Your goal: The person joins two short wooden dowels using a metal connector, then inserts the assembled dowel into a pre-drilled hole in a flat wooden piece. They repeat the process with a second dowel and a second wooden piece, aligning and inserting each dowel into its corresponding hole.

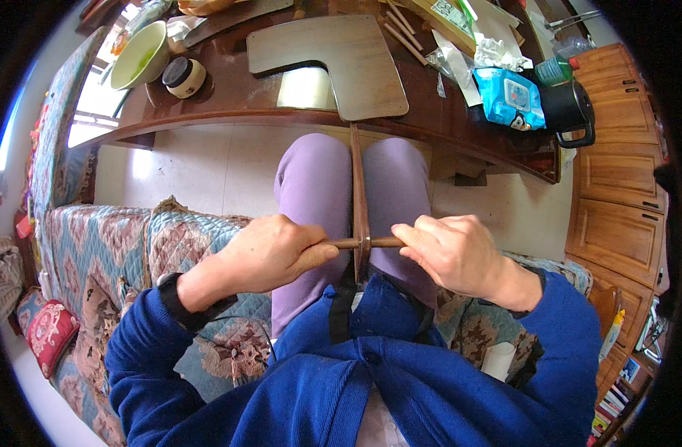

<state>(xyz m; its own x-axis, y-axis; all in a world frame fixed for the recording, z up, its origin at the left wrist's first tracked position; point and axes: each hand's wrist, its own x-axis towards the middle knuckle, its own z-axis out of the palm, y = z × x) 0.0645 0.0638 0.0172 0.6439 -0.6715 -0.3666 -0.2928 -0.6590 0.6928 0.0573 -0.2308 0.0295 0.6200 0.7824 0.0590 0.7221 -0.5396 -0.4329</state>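
A thin wooden rod [384,242] lies crosswise above my lap. My left hand [270,252] is closed around its left end, thumb along the top. On the other end, my right hand [449,253] is closed in the same way. Between the two hands the rod meets a narrow wooden board [358,186], seen edge-on, which runs from my lap between my knees to the table edge. Whether the rod passes through the board or is wedged against it, I cannot tell. The palms hide both rod ends.
On the dark glossy table [229,93] lies an L-shaped wooden panel [370,63]. Around it are a pale green bowl [140,58], a dark-lidded jar [184,77], loose wooden sticks [405,43], a blue wipes pack [508,98] and a black mug [568,108]. A quilted sofa [110,238] is beneath me.
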